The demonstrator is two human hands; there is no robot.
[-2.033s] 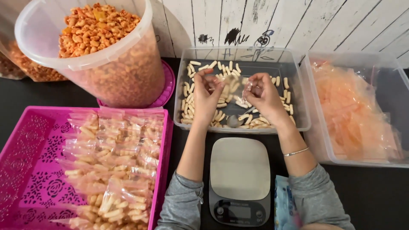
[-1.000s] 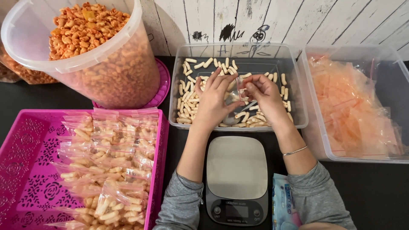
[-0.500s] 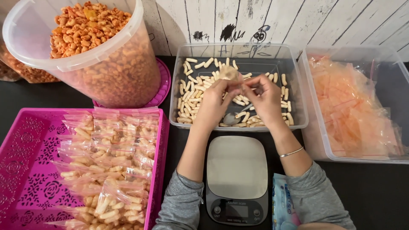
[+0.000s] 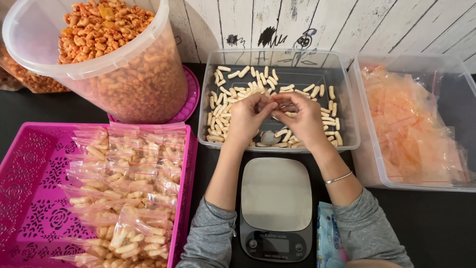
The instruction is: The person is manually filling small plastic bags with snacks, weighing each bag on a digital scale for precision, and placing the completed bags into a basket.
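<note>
Pinching a small clear bag (image 4: 278, 105) between both hands over the clear tub (image 4: 347, 99) of pale stick snacks (image 4: 233, 92). Left hand (image 4: 246, 120) and right hand (image 4: 300, 120) meet fingertip to fingertip, fingers closed on the bag. Spoon (image 4: 270, 137) lies in the tub beneath. Kitchen scale (image 4: 276, 198) sits just below, near my wrists.
</note>
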